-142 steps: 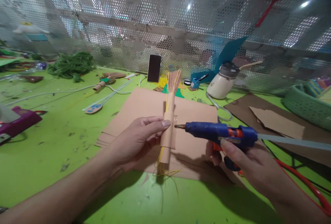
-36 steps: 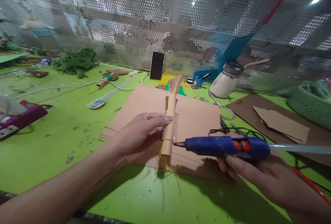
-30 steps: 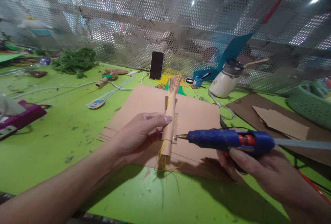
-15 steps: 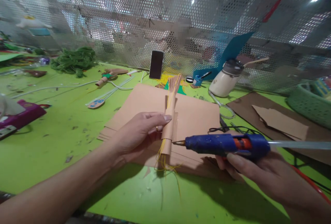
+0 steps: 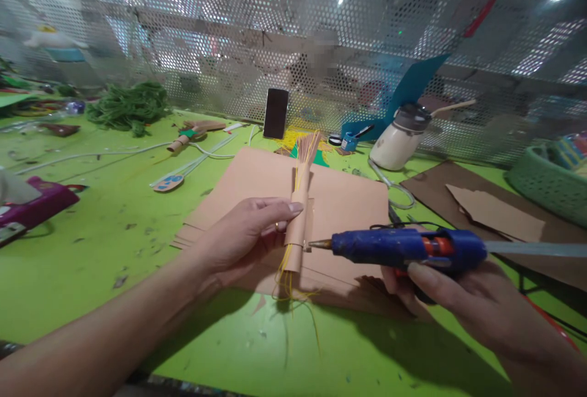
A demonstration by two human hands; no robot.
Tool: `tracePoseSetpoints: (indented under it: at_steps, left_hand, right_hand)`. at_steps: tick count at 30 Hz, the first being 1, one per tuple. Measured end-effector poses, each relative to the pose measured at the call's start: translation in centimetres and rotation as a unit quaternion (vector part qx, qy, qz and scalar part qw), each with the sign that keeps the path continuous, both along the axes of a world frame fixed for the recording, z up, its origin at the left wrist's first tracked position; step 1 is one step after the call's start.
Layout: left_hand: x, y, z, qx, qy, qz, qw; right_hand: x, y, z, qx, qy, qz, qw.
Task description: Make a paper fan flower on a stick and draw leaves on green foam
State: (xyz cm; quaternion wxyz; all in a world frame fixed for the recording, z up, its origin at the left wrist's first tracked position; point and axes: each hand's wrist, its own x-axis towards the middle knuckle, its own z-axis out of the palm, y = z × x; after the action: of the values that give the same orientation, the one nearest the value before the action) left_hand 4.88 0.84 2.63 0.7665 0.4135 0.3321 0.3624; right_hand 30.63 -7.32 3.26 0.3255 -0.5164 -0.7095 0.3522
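Observation:
My left hand (image 5: 250, 232) pinches a rolled brown paper tube (image 5: 297, 226) between thumb and fingers. Yellow strings (image 5: 288, 284) trail out of its lower end, and a fringed bundle of paper strips and strings (image 5: 308, 146) fans out at the top. In my right hand (image 5: 454, 299) is a blue hot glue gun (image 5: 380, 247), its clear glue stick (image 5: 532, 249) jutting out at the back. The metal nozzle points left, close to the loose paper flap (image 5: 309, 222) on the tube's right side. Beneath the tube lies a stack of brown paper sheets (image 5: 353, 195).
A phone (image 5: 276, 113) stands against the perforated metal panel. Behind the stack are a small blue paint pot (image 5: 350, 141) and a white jar (image 5: 398, 140). A green basket (image 5: 550, 180) is at right; green string (image 5: 131, 106) and a purple power strip (image 5: 41, 201) are at left.
The glue gun has shifted slightly right and up, its nozzle now a little away from the tube's edge. My left hand keeps its hold on the tube.

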Motion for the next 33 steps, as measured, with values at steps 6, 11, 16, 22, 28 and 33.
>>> tracePoseSetpoints:
  at_steps: [6,11,16,22,28,33]
  left_hand:
    - [0.1,0.0,0.0,0.002,0.010,0.006,1.000]
    - [0.1,0.0,0.1,-0.002,-0.001,-0.002,1.000]
    - [0.0,0.1,-0.1,0.000,0.006,-0.006,1.000]
    - [0.0,0.0,-0.1,-0.004,-0.005,-0.006,1.000]
    - [0.1,-0.2,0.2,-0.017,-0.006,-0.007,1.000]
    - [0.2,-0.4,0.4,-0.005,-0.003,0.006,1.000]
  right_hand:
    - [-1.0,-0.3,0.0,-0.032,0.017,-0.033,0.999]
    - [-0.9,-0.2,0.4,-0.013,-0.022,-0.017,1.000]
    - [-0.1,0.3,0.5,0.018,-0.056,0.058,0.997]
    - [-0.6,-0.1,0.5,-0.005,0.001,-0.013,1.000]
    - [-0.8,0.1,0.2,-0.014,0.023,-0.027,0.999]
    - [-0.4,0.3,-0.4,0.000,0.021,-0.035,0.999]
